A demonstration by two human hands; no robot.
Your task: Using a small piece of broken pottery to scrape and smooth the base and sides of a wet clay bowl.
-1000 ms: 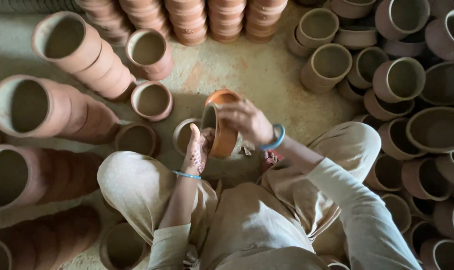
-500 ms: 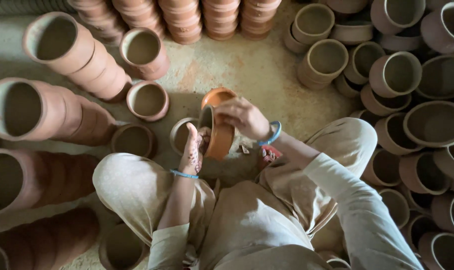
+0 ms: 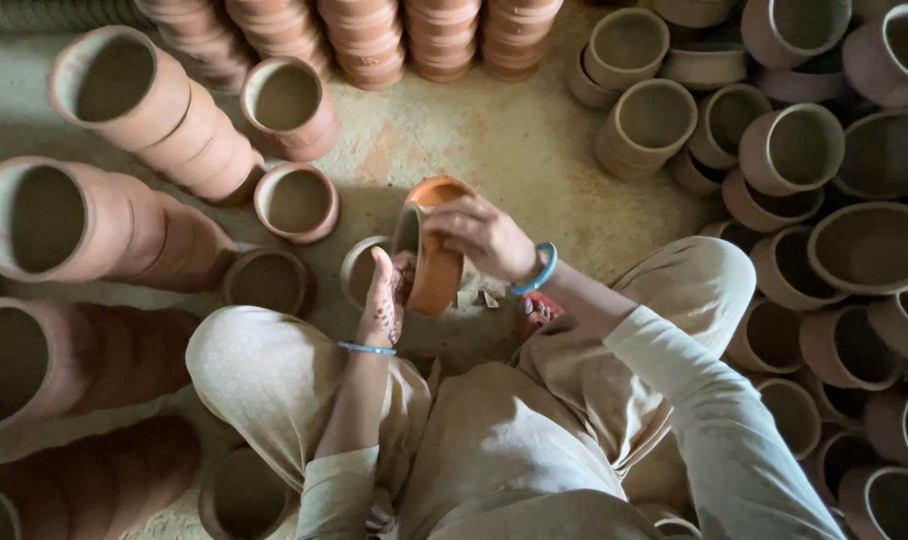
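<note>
Your left hand [image 3: 384,300] presses its palm and fingers flat against the side of the orange clay pot [image 3: 436,262], thumb up, while your right hand [image 3: 482,237] curls over the pot's upper rim with fingers closed on it. The pot is tilted on its side, held between both hands just above the dirt floor [image 3: 494,150], over your knees.

From your left: stacks of nested pots [image 3: 94,230] lie on their sides along the floor's left edge, close to your left knee; a shift of that knee could, I judge, roll one. Three single pots stand upright just left of your hands, the nearest a small pot [image 3: 359,270] partly hidden behind your left wrist and almost touching the held pot; knock the two together and a rim could chip. If either hand slackens, the tilted pot would likely drop onto it.

Ahead, upright stacks [image 3: 374,35] line the far edge, well apart. To your right, loose open pots [image 3: 774,150] crowd the floor right up to your right knee, leaving little room to set anything down there.
</note>
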